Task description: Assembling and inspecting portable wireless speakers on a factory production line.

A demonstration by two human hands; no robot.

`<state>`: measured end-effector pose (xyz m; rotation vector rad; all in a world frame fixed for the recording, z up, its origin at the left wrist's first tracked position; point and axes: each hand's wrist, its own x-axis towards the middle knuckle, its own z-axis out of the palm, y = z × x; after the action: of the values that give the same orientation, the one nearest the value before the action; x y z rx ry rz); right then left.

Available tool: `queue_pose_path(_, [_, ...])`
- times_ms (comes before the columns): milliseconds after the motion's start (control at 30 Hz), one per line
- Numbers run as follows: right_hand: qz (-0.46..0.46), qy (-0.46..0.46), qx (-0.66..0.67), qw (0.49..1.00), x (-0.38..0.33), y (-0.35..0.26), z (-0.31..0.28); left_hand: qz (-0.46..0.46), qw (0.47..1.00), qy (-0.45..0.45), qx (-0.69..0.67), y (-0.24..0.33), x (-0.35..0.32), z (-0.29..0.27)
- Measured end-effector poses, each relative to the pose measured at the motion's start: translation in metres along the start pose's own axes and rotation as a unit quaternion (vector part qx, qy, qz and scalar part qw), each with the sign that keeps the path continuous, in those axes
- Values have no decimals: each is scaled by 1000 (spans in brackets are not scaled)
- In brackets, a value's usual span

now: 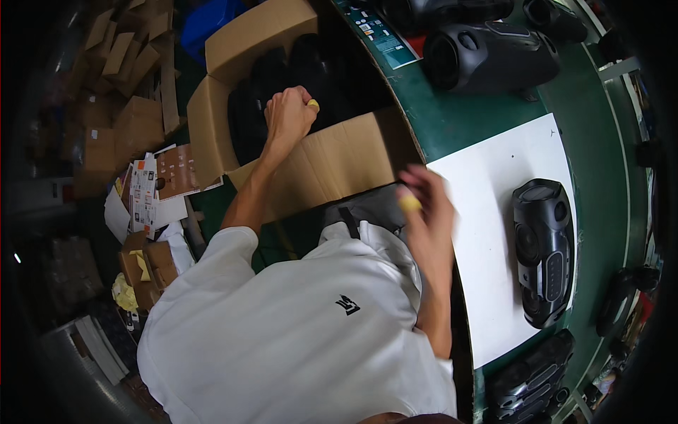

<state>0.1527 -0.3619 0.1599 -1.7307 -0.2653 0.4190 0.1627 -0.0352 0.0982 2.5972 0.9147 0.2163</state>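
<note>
My left hand (288, 119) reaches into an open cardboard box (339, 159), its fingers curled closed beside the dark items. Whatever the fingers hold, if anything, is hidden. Several black rounded items (311, 67) fill the box; their dark surfaces show little detail. My right hand (429, 212) is blurred by motion near the table's edge, thumb and fingers apart, nothing visible in it. Both thumbs wear yellow covers. To the right of that hand a black portable speaker (544, 253) lies on a white sheet (487, 212), apart from my fingers.
More black speakers (491, 58) lie on the green table (459, 116) at the far right, beside a printed teal sheet (381, 35). Others (533, 381) are lined up at the near right. Cardboard boxes (134, 120) pile up at left, with a blue bin (212, 25) behind the open box.
</note>
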Motion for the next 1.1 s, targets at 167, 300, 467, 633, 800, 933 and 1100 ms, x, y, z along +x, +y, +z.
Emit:
queue_pose_path(167, [-29, -164, -64, 984, 110, 86, 115, 25, 981, -77, -176, -3, -21, 13])
queue_pose_path(300, [28, -290, -16, 956, 111, 68, 134, -54, 950, -211, -223, -21, 4, -4])
queue_pose_path(467, [23, -172, -71, 982, 100, 71, 151, -20, 868, -449, -213, -29, 58, 51])
queue_pose_path(633, [79, -227, -150, 959, 97, 54, 154, -24, 882, -428, -199, -45, 73, 81])
queue_pose_path(800, [93, -152, -122, 977, 87, 101, 183, 275, 918, -246, 144, -34, 68, 71])
queue_pose_path(933, [105, -167, -107, 975, 93, 111, 186, 244, 931, -210, 170, -25, 61, 38])
queue_pose_path(1100, [97, -122, -121, 980, 113, 125, 173, 408, 904, -28, 126, -25, 63, -50])
